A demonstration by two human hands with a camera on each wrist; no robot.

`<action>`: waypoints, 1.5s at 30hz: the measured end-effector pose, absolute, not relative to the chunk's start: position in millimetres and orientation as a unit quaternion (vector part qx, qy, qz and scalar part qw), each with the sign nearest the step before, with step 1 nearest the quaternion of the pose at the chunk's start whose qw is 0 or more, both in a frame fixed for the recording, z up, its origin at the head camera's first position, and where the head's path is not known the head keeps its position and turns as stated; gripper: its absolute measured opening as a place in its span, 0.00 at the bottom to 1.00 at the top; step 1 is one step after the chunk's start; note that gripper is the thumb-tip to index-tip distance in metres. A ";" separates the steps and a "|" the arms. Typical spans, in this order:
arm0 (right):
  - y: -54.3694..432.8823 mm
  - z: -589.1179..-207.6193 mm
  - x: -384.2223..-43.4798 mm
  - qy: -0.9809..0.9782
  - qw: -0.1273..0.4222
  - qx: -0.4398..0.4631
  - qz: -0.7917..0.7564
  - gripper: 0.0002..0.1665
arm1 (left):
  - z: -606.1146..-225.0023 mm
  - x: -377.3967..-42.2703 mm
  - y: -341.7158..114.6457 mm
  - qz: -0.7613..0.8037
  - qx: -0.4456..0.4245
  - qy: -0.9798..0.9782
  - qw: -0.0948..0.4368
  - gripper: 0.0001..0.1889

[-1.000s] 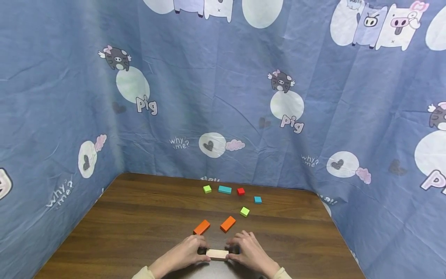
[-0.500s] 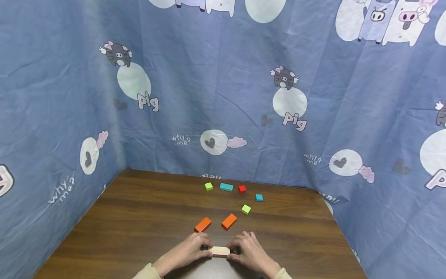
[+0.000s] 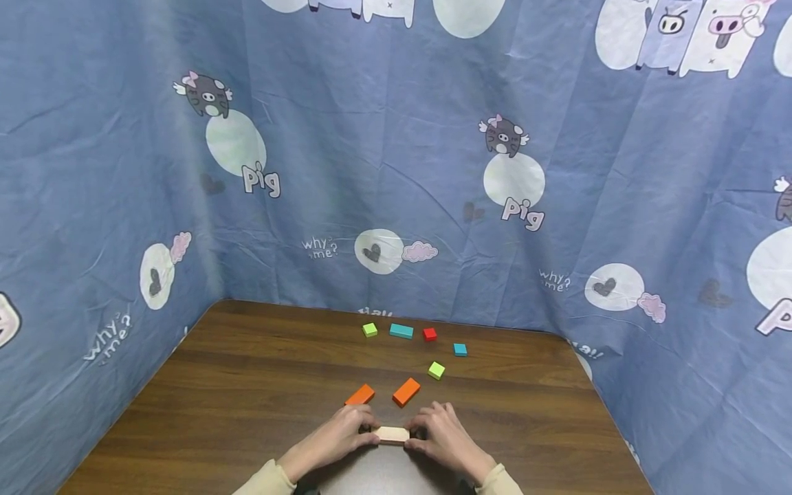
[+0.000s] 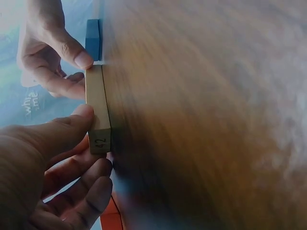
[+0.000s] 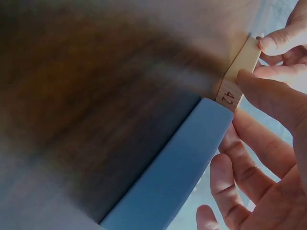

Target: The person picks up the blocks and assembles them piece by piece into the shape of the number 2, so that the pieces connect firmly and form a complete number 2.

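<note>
A pale wooden block (image 3: 392, 434) marked "42" lies lengthwise between both hands near the front of the table. My left hand (image 3: 343, 434) pinches its left end between thumb and fingers. At the opposite end, the thumb and fingers of my right hand (image 3: 445, 436) pinch it too. A long blue block (image 5: 168, 167) stands by the right end of the wooden block in the right wrist view; the right hand hides it from the head view. Just beyond the left hand is an orange block (image 3: 360, 394), its near end partly covered by the fingers.
A second orange block (image 3: 406, 392) lies ahead of the hands on the brown table (image 3: 247, 385). Farther back are green blocks (image 3: 436, 370) (image 3: 369, 330), a teal block (image 3: 401, 331), a red block (image 3: 430, 335) and a small blue block (image 3: 460, 350). Blue patterned cloth (image 3: 383, 172) surrounds the table.
Both hands have shifted slightly forward with the wooden block, closer to the orange blocks. The head view has tilted a little. The other blocks stay where they were.
</note>
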State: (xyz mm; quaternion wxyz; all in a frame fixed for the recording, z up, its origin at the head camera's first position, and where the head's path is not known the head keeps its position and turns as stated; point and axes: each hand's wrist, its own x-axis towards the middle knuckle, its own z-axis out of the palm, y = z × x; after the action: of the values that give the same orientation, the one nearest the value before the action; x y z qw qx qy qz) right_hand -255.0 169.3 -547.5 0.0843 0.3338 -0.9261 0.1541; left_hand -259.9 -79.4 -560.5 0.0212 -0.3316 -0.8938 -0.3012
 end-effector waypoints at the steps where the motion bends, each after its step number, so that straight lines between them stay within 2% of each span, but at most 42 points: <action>1: 168.8 -547.6 -255.8 -0.927 0.082 0.333 0.155 0.11 | -560.4 -260.0 -79.8 -0.302 -0.329 -0.894 0.020 0.11; 12: 164.3 -548.4 -259.7 -0.922 0.081 0.342 0.163 0.12 | -559.5 -260.6 -86.0 -0.296 -0.320 -0.900 0.021 0.12; 34: 162.5 -546.7 -260.1 -0.929 0.032 0.321 0.182 0.11 | -556.2 -263.2 -82.8 -0.321 -0.313 -0.894 -0.001 0.07; 45: 162.2 -546.6 -260.1 -0.930 0.029 0.316 0.186 0.12 | -559.2 -262.8 -82.6 -0.319 -0.321 -0.892 0.018 0.06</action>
State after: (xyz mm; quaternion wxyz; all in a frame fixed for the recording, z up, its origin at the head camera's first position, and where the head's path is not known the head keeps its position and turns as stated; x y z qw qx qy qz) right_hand -260.1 162.2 -546.6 0.0289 0.3165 -0.9296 0.1864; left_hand -262.8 -82.6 -559.2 0.0184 -0.3208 -0.8917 -0.3187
